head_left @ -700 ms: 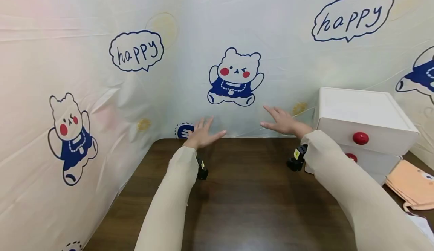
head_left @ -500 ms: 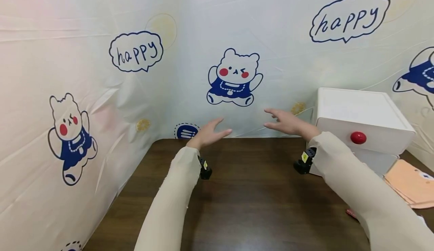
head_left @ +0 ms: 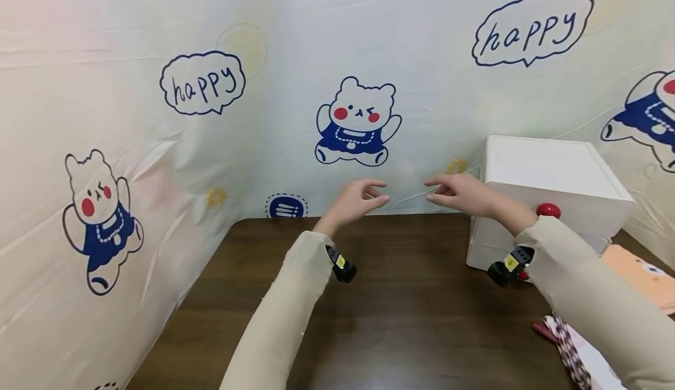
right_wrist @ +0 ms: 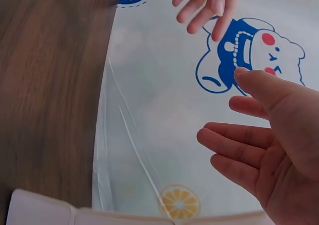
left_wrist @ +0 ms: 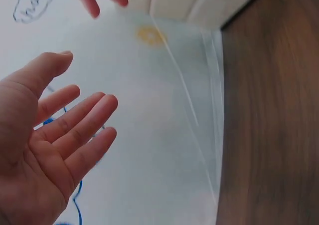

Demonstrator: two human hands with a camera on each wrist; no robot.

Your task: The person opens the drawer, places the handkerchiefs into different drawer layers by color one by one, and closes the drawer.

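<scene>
My left hand (head_left: 356,201) hovers above the far edge of the dark wooden table (head_left: 411,296), palm turned inward and fingers slightly bent. Facing it, my right hand (head_left: 464,194) hangs at about the same height with its fingers loosely bent. A gap lies between the two hands, and neither holds anything. In the left wrist view the left palm (left_wrist: 45,155) shows bare, with the right fingertips (left_wrist: 89,3) at the top. The right wrist view shows the right palm (right_wrist: 284,160) bare too.
A white drawer box (head_left: 559,167) with red knobs (head_left: 548,209) stands at the right, beside my right forearm. An orange cloth (head_left: 640,279) and a checkered strip (head_left: 570,352) on white material lie at the right. A printed curtain (head_left: 279,115) hangs behind and left of the table.
My left hand has moved right and turned palm inward, its spread fingers now bent. My right hand has shifted right and its fingers have bent. The view has swung slightly right.
</scene>
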